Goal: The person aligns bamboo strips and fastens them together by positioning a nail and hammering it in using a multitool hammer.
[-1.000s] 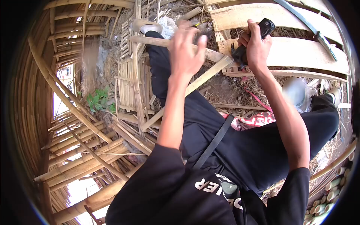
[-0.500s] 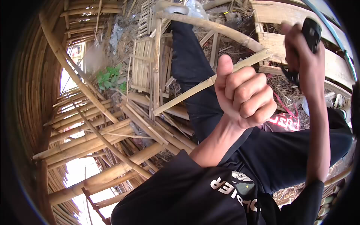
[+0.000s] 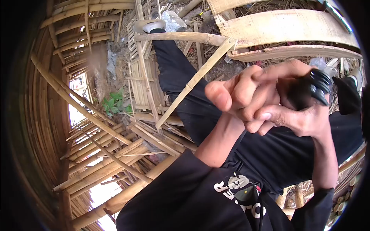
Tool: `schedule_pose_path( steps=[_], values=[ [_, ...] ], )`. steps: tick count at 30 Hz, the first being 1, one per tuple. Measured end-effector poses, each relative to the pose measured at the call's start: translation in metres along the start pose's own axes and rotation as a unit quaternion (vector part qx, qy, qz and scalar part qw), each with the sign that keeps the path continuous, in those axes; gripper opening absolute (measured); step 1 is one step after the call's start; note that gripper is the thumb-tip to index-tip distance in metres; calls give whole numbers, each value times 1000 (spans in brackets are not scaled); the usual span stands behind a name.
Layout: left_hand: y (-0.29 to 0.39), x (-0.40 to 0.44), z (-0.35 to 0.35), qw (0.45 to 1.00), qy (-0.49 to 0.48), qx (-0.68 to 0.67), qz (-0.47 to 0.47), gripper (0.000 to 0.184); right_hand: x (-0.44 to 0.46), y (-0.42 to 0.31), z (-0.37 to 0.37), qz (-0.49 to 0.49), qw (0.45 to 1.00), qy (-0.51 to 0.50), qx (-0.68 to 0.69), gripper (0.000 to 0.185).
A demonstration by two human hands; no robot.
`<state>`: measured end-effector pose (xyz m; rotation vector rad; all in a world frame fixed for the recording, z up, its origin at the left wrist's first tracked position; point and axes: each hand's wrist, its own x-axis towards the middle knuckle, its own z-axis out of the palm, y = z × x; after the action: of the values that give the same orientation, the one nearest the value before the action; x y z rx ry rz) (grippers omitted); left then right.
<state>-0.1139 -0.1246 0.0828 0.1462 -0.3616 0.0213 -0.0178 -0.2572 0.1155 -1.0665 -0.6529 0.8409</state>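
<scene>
My left hand point(image 3: 241, 96) is a closed fist, its thumb stretched toward the camera; I see nothing in it. My right hand point(image 3: 308, 121) meets it from the right, its thumb and a finger pressed around the left fingers. In the right palm sits a black glossy object point(image 3: 320, 86) with ridged, rounded edges; its kind is unclear, and the fingers partly hide it. Beyond the hands, a flat bamboo strip point(image 3: 196, 81) slants across my black-trousered leg point(image 3: 179, 73). Its far end meets a thicker bamboo piece point(image 3: 181, 36) at an angle.
Split bamboo pieces point(image 3: 154, 136) lie piled left of my leg. Bamboo slat structures point(image 3: 100, 161) rise on the left. Pale wooden planks point(image 3: 285, 29) lie at the upper right. A green plant point(image 3: 112, 104) grows from the littered ground.
My right hand has come down and left, bringing the black object against my left fist. The left thumb has tipped toward the camera. The view has turned, shifting the bamboo strips leftward.
</scene>
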Motion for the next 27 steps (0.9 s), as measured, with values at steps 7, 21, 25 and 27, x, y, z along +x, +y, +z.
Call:
schedule_pose_path(
  steps=[7,21,25,27],
  values=[
    [0,-3,9,997,73,35,-5,35,9,15,-4,-164,984,-61,-46,21],
    [31,-4,-10,987,-31,144,-63,37,13,32,-10,-286,942,-73,-161,20],
    [28,-12,-11,987,59,145,26,36,11,28,-11,-248,945,-69,-202,17],
    [36,-11,-23,982,-7,190,-21,35,12,32,-10,-236,944,-68,-221,17]
  ],
)
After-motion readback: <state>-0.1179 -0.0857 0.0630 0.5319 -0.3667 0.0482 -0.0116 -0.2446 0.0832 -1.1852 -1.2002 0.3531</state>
